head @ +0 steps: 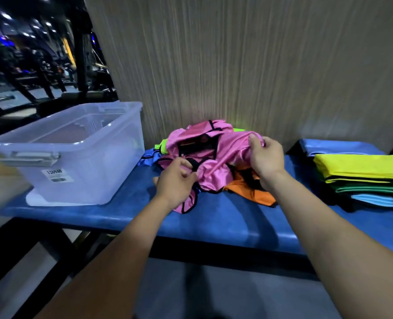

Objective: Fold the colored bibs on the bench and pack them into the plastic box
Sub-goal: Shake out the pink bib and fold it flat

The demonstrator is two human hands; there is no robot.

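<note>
Bench point(214, 222): a blue padded top is seen running left to right against a grey streaked wall point(237, 65).
Plastic box point(80, 157): a clear tub with a white label is set at the bench's left end, lid off; its contents cannot be made out.
Folded stack point(363, 178): yellow, green and light blue bibs are piled flat at the right end.
Loose heap: an orange bib point(250, 192) and a lime bib point(162, 145) are partly covered near the back edge, mid-bench.
Pink bib point(223, 155): it is crumpled on top of that heap.
Right hand point(266, 157): fingers are curled, pinching the pink fabric's upper fold.
Left hand point(174, 180): fingers are curled onto the pink bib's black trim.
</note>
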